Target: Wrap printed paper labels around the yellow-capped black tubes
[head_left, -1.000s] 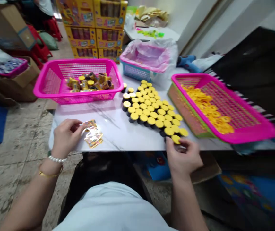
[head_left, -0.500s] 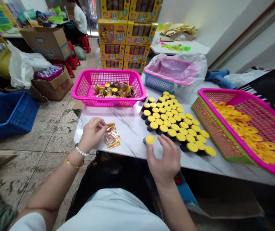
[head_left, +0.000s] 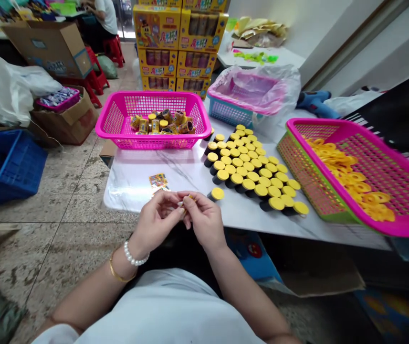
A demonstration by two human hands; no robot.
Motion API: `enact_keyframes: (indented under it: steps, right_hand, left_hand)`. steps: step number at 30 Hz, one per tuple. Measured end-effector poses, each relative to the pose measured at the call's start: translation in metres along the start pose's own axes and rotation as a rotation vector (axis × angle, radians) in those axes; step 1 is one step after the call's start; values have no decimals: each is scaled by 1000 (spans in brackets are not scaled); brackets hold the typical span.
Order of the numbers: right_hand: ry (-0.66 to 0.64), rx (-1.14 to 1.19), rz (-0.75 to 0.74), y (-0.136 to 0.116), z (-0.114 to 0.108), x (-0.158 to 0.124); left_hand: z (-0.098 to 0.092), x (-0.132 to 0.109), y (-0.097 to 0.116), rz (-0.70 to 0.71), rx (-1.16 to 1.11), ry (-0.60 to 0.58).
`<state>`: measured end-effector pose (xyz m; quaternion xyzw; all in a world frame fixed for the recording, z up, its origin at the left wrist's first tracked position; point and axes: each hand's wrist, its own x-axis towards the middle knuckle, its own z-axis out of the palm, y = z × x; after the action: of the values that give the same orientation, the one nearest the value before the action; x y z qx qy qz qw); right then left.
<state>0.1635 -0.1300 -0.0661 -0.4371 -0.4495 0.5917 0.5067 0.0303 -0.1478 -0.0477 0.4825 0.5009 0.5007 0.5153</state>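
Observation:
My left hand (head_left: 157, 222) and my right hand (head_left: 206, 220) meet over the table's front edge, both closed in a pinch. Between the fingertips shows a small piece of a yellow and white sticker (head_left: 182, 203), mostly hidden by the fingers. Just beyond my left hand lie printed yellow stickers (head_left: 158, 180) on the white table, partly covered by the hand. A lone black cup with a yellow lid (head_left: 217, 193) stands right of my right hand. Further right, several more yellow-lidded black cups (head_left: 250, 174) stand upright in close rows.
A pink basket (head_left: 152, 141) with wrapped cups sits at the table's back left. Behind the rows is a plastic-lined blue basket (head_left: 233, 112). At right, a pink-and-green basket (head_left: 333, 210) holds yellow rings. Yellow boxes (head_left: 157, 28) are stacked behind; a blue crate (head_left: 7, 167) stands on the floor.
My left hand has come away from the stickers, moving right with one. My right hand has left the lone cup's side and moved left to meet it. The view has shifted slightly.

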Motion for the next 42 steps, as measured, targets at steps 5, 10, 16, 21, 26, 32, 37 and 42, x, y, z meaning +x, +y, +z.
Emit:
enact_keyframes:
  steps: [5,10,16,21,26,32,37,42]
  right_hand:
    - [-102,-85,-97,1,-4,-5]
    - [-104,-87,-83,-1,-3,-7]
    - [-128,-18,186,0,-4,-13]
    - [-16,-37,142,5,1,-15]
    - [55,-50,113,10,2,-16]
    - [-7,-112,47,5,3,-18]
    - [-30,-220,-32,5,2,-19]
    - [-3,-309,-102,7,2,-19]
  left_hand:
    - [-11,3,4,-223,-197,-50]
    - [-20,5,-1,-332,-327,-131]
    - [-22,1,3,-244,-87,-4]
    - [-14,-8,7,7,65,204]
    - [-12,-16,8,60,100,240]
    - [-9,-15,7,91,123,215]
    - [-7,-10,12,171,184,216]
    - [-8,-11,11,254,281,220]
